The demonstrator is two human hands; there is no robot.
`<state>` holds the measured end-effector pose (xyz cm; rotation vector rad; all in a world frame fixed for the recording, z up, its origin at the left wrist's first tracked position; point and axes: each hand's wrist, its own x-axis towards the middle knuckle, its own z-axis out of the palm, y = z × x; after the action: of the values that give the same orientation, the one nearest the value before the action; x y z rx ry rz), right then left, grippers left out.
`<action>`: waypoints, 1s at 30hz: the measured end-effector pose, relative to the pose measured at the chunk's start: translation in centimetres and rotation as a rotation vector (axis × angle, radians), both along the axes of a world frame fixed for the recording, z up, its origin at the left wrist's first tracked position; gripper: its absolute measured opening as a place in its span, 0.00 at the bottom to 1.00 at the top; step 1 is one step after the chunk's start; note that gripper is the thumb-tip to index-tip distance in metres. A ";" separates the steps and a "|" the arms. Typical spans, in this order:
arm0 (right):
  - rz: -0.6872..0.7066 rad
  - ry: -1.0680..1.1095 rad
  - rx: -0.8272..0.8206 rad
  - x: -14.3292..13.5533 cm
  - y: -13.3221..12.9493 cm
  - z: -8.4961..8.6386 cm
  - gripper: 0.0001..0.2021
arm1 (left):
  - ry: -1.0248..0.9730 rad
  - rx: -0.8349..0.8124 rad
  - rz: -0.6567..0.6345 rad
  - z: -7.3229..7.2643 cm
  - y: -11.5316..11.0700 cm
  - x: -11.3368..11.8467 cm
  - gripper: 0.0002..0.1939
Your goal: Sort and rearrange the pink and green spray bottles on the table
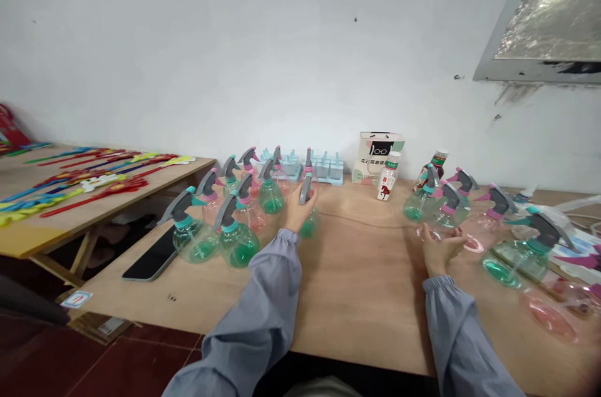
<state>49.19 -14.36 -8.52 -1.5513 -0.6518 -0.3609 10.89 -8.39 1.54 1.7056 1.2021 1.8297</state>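
Note:
My left hand [299, 206] is closed around a spray bottle with a grey trigger head and a green body [309, 225], which is upright just right of a cluster of others. Among that cluster, a green spray bottle [239, 245] stands nearest the front, beside another green one [195, 239]. On the right, the fingers of my right hand [442, 248] curl around the lower part of a spray bottle with a pink collar [449, 208]. Close beside it stand a pink spray bottle [486, 225] and a larger-looking green one [521, 259].
A black phone [153, 257] lies at the table's left edge. Light-blue moulds [328, 170], a paper bag [364, 162] and a white-labelled bottle [387, 179] stand by the wall. Colourful flat pieces [94, 187] cover a neighbouring table. A dark bottle [438, 161] stands behind the right group.

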 end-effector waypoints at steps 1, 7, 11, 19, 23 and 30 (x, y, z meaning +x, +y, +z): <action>0.011 -0.010 -0.010 -0.4 -0.1 0.1 0.50 | -0.005 0.007 0.025 -0.1 1.0 0.0 0.09; 0.069 -0.080 -0.153 -3.1 -0.6 0.2 0.48 | -0.026 0.028 0.104 -0.2 5.3 0.1 0.15; 0.123 -0.121 -0.080 -5.0 -0.6 -0.4 0.46 | -0.069 0.027 0.091 -0.3 7.1 0.5 0.23; 0.476 -0.043 -0.033 -8.2 -0.7 -1.2 0.49 | -0.078 0.285 0.129 -1.4 7.4 -0.7 0.53; 0.543 -0.133 -0.063 -10.1 -1.5 -1.3 0.49 | 0.027 0.524 0.152 -1.9 2.4 0.1 0.49; 0.659 -0.518 -0.144 -15.8 -4.0 -2.0 0.37 | 0.264 0.107 -0.472 -1.9 -6.9 7.8 0.55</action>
<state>33.34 -18.39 -10.52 -1.2836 -1.5668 -0.2111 18.71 -15.25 -0.36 2.1217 0.7082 1.4385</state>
